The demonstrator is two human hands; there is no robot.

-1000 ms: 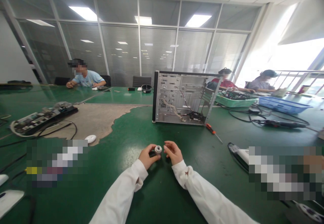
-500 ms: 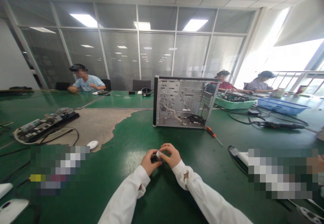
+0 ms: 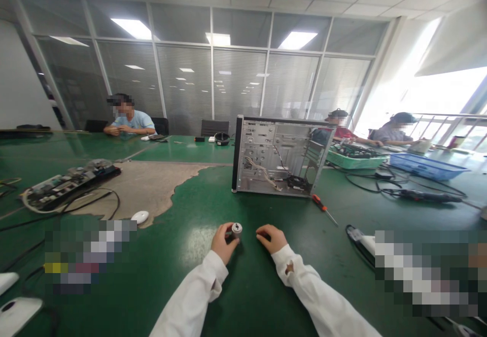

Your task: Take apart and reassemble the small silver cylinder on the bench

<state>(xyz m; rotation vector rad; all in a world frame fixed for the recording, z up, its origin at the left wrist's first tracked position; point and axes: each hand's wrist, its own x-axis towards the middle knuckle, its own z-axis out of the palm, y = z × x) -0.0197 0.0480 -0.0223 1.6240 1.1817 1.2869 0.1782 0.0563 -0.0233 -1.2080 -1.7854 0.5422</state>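
Observation:
A small silvery cylinder (image 3: 236, 230) with a dark mark on its pale top stands upright at the centre front, over the green table (image 3: 198, 195). My left hand (image 3: 223, 241) is wrapped round its left side, thumb and fingers against it. To the right, apart from the cylinder, my right hand (image 3: 272, 238) has its fingers curled, thumb and fingertips close together; whether something small is between them is hidden. Beyond both hands stands an open metal computer case (image 3: 277, 157), with cables and a black part inside.
An orange screwdriver (image 3: 324, 209) lies right of the case. Green (image 3: 357, 160) and blue (image 3: 428, 167) baskets stand farther right, near cables. At left are an opened electronic device (image 3: 68, 184) and a white oval object (image 3: 140, 217). Several people sit across the table.
My right hand has come off the cylinder and moved right, uncovering its top. My left hand still holds it. The view has shifted slightly.

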